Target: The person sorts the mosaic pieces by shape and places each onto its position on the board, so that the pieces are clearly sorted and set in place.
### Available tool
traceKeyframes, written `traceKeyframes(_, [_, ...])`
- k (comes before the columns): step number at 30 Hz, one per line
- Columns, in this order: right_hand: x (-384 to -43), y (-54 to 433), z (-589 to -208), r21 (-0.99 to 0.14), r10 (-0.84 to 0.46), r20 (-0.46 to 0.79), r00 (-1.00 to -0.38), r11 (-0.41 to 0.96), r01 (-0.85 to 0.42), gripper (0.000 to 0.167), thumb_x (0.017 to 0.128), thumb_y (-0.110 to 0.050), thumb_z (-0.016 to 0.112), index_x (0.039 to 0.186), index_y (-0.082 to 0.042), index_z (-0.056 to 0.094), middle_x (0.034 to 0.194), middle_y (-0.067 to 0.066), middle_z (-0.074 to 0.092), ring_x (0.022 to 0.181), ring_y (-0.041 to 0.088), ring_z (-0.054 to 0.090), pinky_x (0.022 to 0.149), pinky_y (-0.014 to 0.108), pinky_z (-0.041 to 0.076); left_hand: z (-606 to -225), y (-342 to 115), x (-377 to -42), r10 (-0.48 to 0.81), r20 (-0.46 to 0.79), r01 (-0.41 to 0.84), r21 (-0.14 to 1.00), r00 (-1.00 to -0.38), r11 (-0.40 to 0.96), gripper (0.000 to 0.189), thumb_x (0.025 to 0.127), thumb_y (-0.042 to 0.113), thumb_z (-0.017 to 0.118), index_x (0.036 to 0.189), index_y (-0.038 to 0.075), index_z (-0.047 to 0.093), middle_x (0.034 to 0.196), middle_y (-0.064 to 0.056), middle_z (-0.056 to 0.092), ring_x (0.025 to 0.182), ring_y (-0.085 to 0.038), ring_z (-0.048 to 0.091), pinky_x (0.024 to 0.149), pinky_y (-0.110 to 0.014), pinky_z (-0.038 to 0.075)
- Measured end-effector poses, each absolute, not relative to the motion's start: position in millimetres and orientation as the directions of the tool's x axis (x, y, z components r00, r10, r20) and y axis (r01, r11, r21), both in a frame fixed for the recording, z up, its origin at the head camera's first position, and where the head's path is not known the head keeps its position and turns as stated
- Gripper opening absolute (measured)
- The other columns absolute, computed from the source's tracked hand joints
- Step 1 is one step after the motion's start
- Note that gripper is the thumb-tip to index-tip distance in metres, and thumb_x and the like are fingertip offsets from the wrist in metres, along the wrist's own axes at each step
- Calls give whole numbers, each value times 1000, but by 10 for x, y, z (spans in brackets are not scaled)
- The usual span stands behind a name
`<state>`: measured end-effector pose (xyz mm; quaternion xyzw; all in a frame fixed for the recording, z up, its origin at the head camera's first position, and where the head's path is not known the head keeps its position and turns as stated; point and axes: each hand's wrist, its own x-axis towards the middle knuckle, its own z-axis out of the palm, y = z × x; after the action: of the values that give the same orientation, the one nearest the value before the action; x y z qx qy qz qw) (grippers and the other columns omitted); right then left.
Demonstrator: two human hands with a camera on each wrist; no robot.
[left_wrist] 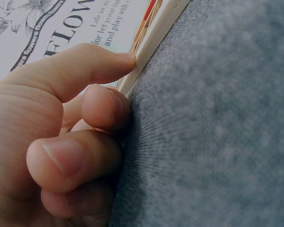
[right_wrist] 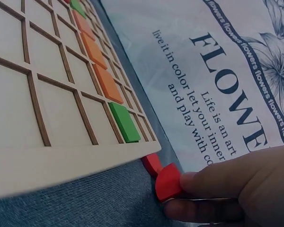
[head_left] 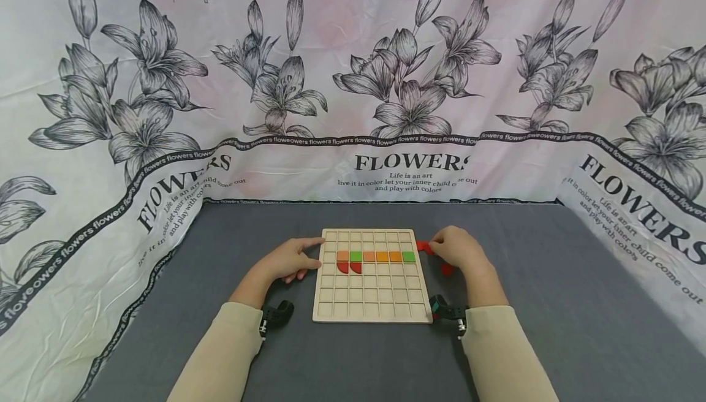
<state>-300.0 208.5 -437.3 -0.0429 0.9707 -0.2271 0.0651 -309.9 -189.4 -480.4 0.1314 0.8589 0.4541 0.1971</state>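
A wooden grid board lies on the grey table. Along one of its rows sit several square tiles: salmon, orange and green. Two red quarter-circle pieces fill cells below the row's left end. Against the board's left edge rests my left hand, its index finger and thumb touching the rim; the other fingers are loosely bent. To the right of the board, my right hand pinches a red quarter-circle piece between thumb and finger. Another red piece lies beside it, partly covered.
One more red piece lies on the table under the right forearm's inner side. Grey tabletop surrounds the board. A flower-printed white cloth borders the table at the back and both sides.
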Motion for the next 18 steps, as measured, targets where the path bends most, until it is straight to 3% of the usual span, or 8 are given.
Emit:
traceKeyframes(4, [-3018, 2129, -4390, -471, -90, -114, -989, 882, -26, 27, 94, -19, 74, 113, 0, 75, 111, 18, 70, 91, 29, 64, 82, 49, 53, -4815, -1898, -3104, 407, -214, 53, 831, -888, 553, 68, 96, 27, 75, 157, 29, 45, 52, -8, 53, 33, -15, 37, 39, -30, 39])
traceKeyframes(8, [-3038, 2147, -4414, -466, -87, -127, -988, 885, -18, 28, 88, -17, 80, 110, 0, 73, 105, 15, 69, 86, 28, 63, 78, 47, 53, -4815, -1899, -3112, 403, -217, 49, 830, -889, 556, 68, 96, 27, 75, 157, 29, 45, 52, -8, 53, 33, -14, 36, 39, -30, 39])
traceKeyframes(13, [-3037, 2150, -4414, -461, -91, -123, -988, 887, -24, 22, 90, -16, 79, 104, 0, 73, 98, 12, 68, 78, 24, 60, 70, 42, 52, -4813, -1897, -3119, 401, -219, 45, 831, -889, 554, 68, 96, 28, 75, 157, 30, 45, 52, -8, 53, 33, -15, 36, 39, -31, 39])
traceKeyframes(18, [-3022, 2132, -4347, -496, -102, -55, -993, 866, -62, 24, 91, -19, 77, 107, -2, 70, 99, 11, 67, 84, 26, 60, 76, 46, 51, -4822, -1899, -3122, 400, -224, 43, 828, -889, 559, 68, 96, 28, 75, 157, 30, 45, 52, -7, 53, 33, -15, 37, 39, -31, 39])
